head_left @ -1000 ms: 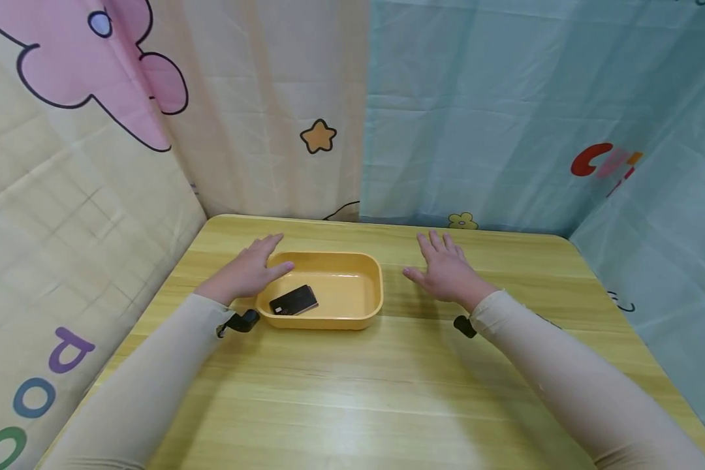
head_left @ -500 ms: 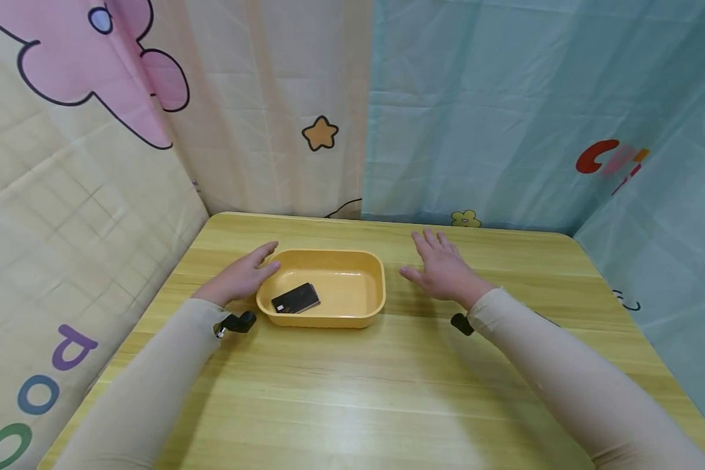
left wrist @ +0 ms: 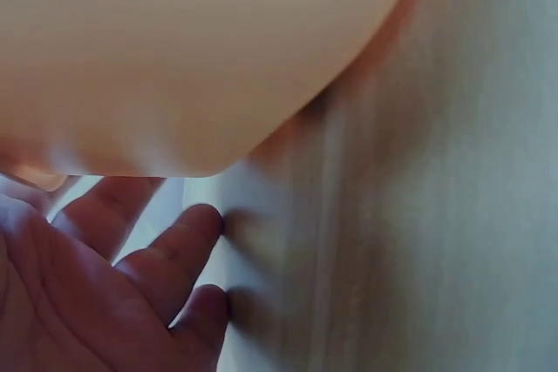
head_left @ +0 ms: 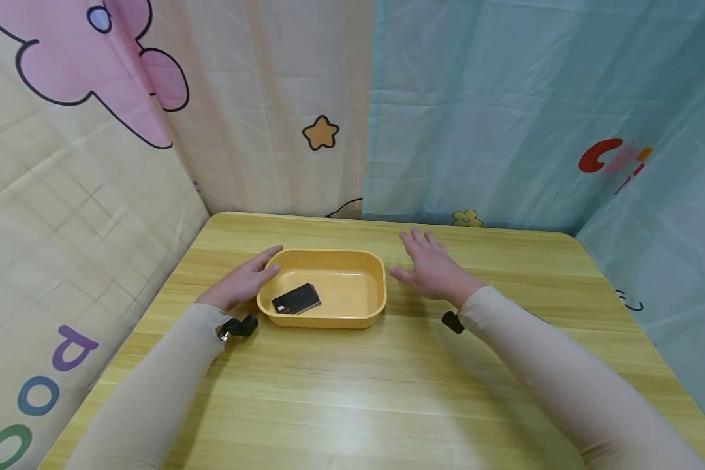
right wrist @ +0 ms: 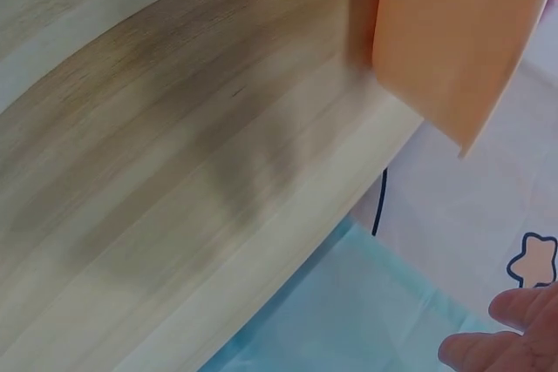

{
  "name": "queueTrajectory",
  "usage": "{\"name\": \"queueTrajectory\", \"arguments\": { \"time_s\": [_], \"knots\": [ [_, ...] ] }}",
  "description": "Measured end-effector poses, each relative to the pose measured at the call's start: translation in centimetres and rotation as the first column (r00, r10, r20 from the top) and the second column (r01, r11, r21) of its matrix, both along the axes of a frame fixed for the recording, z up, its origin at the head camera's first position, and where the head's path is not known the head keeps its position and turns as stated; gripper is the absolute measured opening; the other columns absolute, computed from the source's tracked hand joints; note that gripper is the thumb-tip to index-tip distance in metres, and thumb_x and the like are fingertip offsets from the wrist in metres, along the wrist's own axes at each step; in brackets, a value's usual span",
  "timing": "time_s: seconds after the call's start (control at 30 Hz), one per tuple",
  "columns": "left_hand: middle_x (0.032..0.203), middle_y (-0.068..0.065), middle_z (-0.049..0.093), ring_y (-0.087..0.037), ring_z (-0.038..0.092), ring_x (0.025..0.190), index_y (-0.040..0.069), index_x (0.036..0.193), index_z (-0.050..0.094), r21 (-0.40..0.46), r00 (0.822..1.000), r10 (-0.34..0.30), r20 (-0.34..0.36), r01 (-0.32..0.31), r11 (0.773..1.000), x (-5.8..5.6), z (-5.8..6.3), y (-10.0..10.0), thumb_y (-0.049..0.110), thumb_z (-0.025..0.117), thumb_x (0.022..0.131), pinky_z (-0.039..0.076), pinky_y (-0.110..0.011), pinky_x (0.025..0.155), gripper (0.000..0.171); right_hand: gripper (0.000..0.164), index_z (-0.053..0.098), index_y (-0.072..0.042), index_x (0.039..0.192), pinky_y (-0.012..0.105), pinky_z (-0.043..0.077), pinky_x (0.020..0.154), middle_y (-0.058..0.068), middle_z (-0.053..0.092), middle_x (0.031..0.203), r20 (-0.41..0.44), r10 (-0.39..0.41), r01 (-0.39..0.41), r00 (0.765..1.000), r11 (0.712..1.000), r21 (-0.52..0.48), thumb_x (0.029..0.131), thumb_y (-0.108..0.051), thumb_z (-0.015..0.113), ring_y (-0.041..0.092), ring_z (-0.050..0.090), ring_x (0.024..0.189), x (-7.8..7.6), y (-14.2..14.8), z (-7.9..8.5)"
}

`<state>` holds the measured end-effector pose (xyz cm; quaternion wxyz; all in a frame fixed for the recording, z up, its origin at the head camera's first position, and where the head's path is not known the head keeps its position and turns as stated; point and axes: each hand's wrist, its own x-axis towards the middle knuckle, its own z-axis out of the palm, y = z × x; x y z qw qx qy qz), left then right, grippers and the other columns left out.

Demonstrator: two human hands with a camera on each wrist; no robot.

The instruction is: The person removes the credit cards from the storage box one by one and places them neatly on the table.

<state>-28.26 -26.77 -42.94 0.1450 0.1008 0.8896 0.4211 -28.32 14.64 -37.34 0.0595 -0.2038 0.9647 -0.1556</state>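
Observation:
A yellow rectangular tray sits on the wooden table. A flat black object with a small white mark lies inside it, toward the near left corner. My left hand is at the tray's left end, thumb at the rim and other fingers outside the wall. In the left wrist view its fingers are spread, some near the tabletop; whether they press the tray I cannot tell. My right hand hovers just right of the tray, fingers spread, apart from it and holding nothing. Only some of its fingertips show in the right wrist view.
The wooden table extends toward me and to both sides. A printed fabric curtain hangs behind its far edge and along both sides. A small black device is strapped at the left wrist, another black device at the right.
My right hand has moved left, closer to the tray. My left hand drew back slightly from over the tray, then came up against its left end. The tray and black object stay put.

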Motion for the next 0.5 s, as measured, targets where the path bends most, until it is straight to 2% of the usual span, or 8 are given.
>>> {"name": "queueTrajectory", "arguments": {
  "time_s": [0.17,0.3,0.5],
  "knots": [
    [0.178,-0.013,0.008,-0.049,0.008,0.161,0.028,0.171,0.014,0.031,1.000,-0.006,0.001,0.006,0.999,0.0,-0.3,-0.1,0.036,0.037,0.116,0.011,-0.068,0.128,0.060,0.090,0.014,-0.007,0.169,0.064,0.008,0.130,0.023,0.008,0.176,-0.005,0.018,-0.018,1.000,1.000,-0.009,0.105,-0.051,0.058,0.052,0.004,0.160,-0.2,-0.9,-0.3],
    [0.178,-0.013,0.008,-0.049,0.007,0.161,0.029,0.171,0.014,0.046,1.000,-0.005,0.005,0.005,0.999,0.0,-0.5,-0.1,0.037,0.036,0.116,0.009,-0.069,0.128,0.060,0.087,0.017,-0.006,0.169,0.063,0.009,0.131,0.022,0.011,0.176,-0.009,0.068,-0.068,0.998,0.997,-0.024,0.105,-0.049,0.060,0.051,0.007,0.161,-0.3,-1.9,-0.2],
    [0.178,-0.014,0.008,-0.050,0.008,0.160,0.032,0.170,0.015,0.049,1.000,0.009,0.009,-0.010,0.999,0.1,-0.6,0.0,0.038,0.037,0.115,0.009,-0.070,0.127,0.059,0.079,0.028,-0.011,0.167,0.056,0.015,0.132,0.015,0.020,0.175,0.014,0.140,-0.140,0.990,0.990,-0.035,0.105,-0.046,0.062,0.042,0.013,0.163,-0.3,-4.0,0.6]
  ]
}}
